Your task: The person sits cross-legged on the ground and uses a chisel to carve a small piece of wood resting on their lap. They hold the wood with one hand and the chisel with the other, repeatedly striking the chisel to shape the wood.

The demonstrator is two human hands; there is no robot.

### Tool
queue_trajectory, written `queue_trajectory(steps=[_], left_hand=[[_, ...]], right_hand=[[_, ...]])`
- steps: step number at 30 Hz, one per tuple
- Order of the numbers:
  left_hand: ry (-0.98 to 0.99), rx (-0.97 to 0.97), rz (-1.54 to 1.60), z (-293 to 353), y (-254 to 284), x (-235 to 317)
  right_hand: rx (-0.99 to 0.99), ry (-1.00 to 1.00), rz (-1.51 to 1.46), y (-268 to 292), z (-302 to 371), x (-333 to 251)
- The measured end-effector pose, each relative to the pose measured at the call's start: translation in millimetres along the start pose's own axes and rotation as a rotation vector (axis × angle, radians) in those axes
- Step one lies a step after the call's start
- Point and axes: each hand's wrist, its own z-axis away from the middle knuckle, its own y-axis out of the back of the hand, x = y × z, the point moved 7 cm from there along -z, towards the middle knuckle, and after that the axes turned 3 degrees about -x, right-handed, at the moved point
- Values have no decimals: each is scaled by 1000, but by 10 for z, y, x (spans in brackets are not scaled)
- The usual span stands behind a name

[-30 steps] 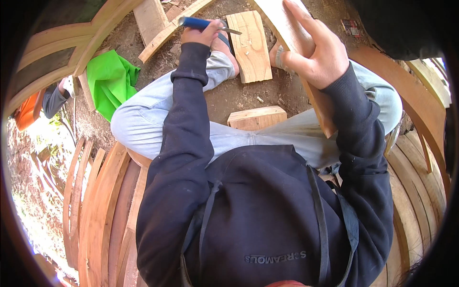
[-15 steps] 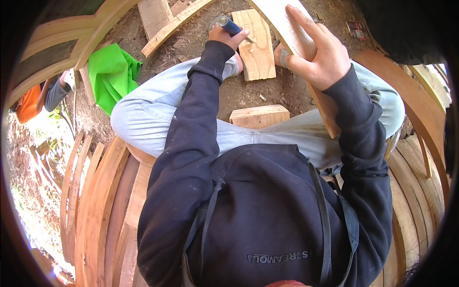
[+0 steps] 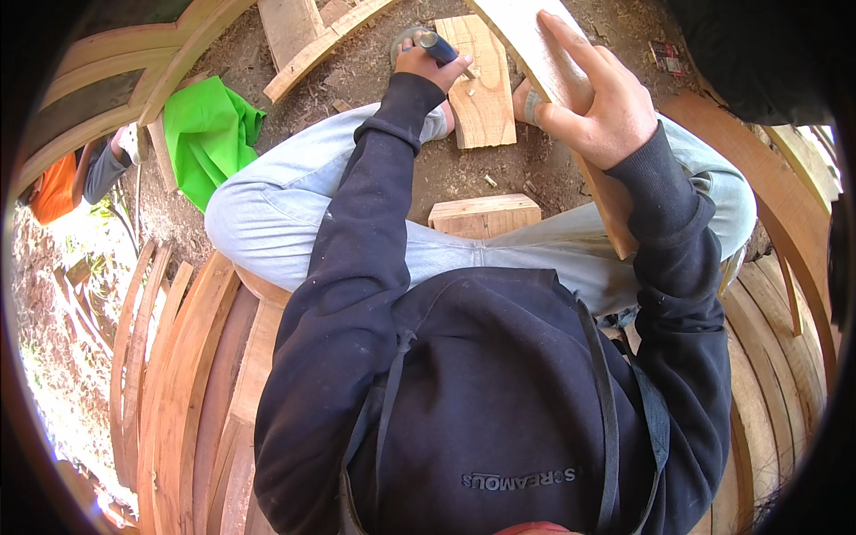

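Observation:
Near the top centre, my left hand (image 3: pixel 426 73) is closed around the blue handle of a chisel (image 3: pixel 437 48). Its blade end meets the face of a short, pale wooden board (image 3: pixel 482 116) lying on the dirt, where a few small chips sit. My right hand (image 3: pixel 618 111) grips a thick length of wood (image 3: pixel 535 45), thumb on one side and fingers along the other. That piece slants from the top edge down past my right wrist, partly hidden by my hand and sleeve. My bare feet flank the board.
A small wood block (image 3: pixel 484 216) lies between my crossed legs. Bright green cloth (image 3: pixel 210 138) is at the left, near another person in orange (image 3: pixel 55 192). Curved wooden pieces (image 3: pixel 192 357) stand behind me on both sides. A curved timber frame (image 3: pixel 134 62) rises upper left.
My left hand and the chisel have shifted slightly right, and the handle's top has tilted a little. My right hand and its wood stay almost in place. The person at left has moved slightly.

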Motion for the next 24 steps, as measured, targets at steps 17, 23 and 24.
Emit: queue_trajectory(steps=[17,23,24], left_hand=[[-8,-58,-164,-45,-185,98],[32,101,287,-154,-370,-29],[9,99,235,-207,-368,66]], right_hand=[[64,150,-144,149,54,-199],[45,148,-54,120,120,-393],[-220,-103,152,-167,118,-166]])
